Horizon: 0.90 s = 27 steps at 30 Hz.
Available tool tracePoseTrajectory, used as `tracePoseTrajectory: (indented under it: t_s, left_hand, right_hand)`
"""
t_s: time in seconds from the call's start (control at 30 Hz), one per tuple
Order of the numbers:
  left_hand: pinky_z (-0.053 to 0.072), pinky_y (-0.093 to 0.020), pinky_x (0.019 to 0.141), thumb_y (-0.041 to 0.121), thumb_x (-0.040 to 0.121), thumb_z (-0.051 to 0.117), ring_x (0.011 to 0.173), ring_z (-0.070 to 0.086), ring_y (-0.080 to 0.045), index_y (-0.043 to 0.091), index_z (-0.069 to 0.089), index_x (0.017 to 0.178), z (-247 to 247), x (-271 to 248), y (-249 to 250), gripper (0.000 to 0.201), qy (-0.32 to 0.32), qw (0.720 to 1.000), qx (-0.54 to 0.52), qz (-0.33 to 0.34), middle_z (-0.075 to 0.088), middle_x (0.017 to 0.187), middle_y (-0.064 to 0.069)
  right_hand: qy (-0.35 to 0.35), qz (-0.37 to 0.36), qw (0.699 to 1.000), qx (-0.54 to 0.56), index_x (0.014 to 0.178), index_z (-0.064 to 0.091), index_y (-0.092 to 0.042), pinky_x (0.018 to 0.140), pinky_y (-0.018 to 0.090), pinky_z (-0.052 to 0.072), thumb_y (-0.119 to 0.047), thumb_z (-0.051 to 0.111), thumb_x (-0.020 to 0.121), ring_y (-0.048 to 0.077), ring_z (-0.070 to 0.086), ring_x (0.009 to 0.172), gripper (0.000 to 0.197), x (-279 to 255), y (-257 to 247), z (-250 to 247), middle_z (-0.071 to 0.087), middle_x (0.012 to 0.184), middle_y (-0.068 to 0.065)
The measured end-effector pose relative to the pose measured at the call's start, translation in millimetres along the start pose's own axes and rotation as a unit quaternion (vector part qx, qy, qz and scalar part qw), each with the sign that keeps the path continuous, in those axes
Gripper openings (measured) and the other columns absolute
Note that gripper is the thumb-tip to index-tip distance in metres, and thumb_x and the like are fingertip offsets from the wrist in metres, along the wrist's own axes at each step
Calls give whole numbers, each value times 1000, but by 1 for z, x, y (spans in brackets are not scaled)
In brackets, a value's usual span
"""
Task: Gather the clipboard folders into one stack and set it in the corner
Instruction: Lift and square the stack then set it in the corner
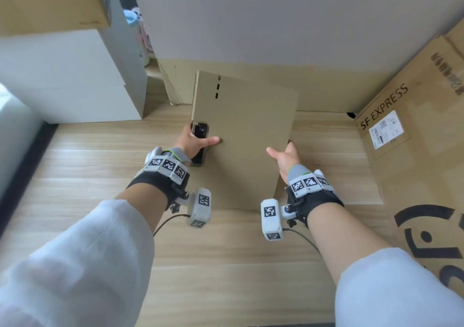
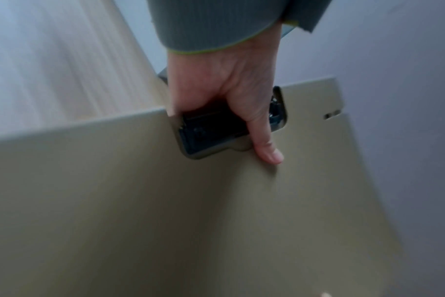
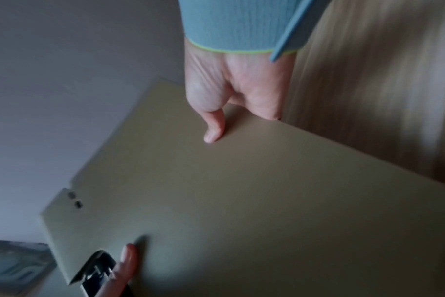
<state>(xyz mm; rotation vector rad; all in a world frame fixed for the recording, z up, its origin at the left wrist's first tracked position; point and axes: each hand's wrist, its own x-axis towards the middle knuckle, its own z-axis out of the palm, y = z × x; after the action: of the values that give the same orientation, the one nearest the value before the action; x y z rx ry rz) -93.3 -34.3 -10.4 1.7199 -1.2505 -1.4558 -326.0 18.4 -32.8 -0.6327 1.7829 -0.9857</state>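
Observation:
I hold a tan clipboard folder stack [image 1: 241, 135] above the wooden floor, tilted, with its far end toward the wall. Its black metal clip [image 1: 200, 130] sits on the left edge. My left hand [image 1: 194, 142] grips that edge at the clip [image 2: 216, 132], thumb on top of the cover [image 2: 165, 201], fingers hidden underneath. My right hand [image 1: 283, 159] grips the right edge, thumb pressed on the cover [image 3: 241, 191] and fingers hidden below. How many folders make up the stack cannot be told.
A white cabinet [image 1: 75, 80] stands at the left with a cardboard box [image 1: 50, 0] on top. A large SF EXPRESS cardboard box [image 1: 414, 151] lies at the right. A tan skirting strip [image 1: 326, 83] runs along the grey wall ahead.

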Motion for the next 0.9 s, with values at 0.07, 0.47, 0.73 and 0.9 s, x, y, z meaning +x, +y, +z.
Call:
tracePoseTrajectory:
  t_s: [0.07, 0.47, 0.73, 0.9]
  left_hand:
    - [43, -50, 105, 13, 71, 81, 111, 56, -32, 7, 42, 122, -15, -2, 9, 65, 7, 998, -22, 55, 60, 114, -14]
    - [50, -49, 97, 8, 70, 80, 112, 58, -40, -10, 44, 128, -44, 2, -11, 70, 3, 996, 10, 92, 59, 118, -31]
    - [37, -21, 77, 6, 71, 79, 90, 44, -15, -5, 48, 115, -32, 17, -20, 55, 37, 991, 81, 102, 41, 74, 13]
    - [43, -31, 93, 10, 73, 78, 99, 51, -23, -5, 42, 127, -34, 16, -14, 67, 38, 992, 81, 83, 56, 109, -14]
  right_hand:
    - [-9, -53, 999, 4, 126, 45, -6, 110, 40, 38, -6, 64, 83, 23, 55, 116, 48, -11, -21, 4, 58, 128, 10]
    - [-42, -126, 991, -7, 141, 29, -10, 101, 29, 37, 1, 60, 85, 15, 50, 110, 65, -40, -31, 24, 52, 136, 12]
    - [1, -91, 993, -71, 148, 13, -10, 92, 13, 27, -15, 53, 93, 21, 43, 131, 68, -36, -24, 38, 42, 145, 8]
    - [44, -79, 989, -115, 146, 18, -5, 106, 24, 30, -17, 54, 92, 24, 43, 133, 66, -34, -26, 40, 42, 146, 11]
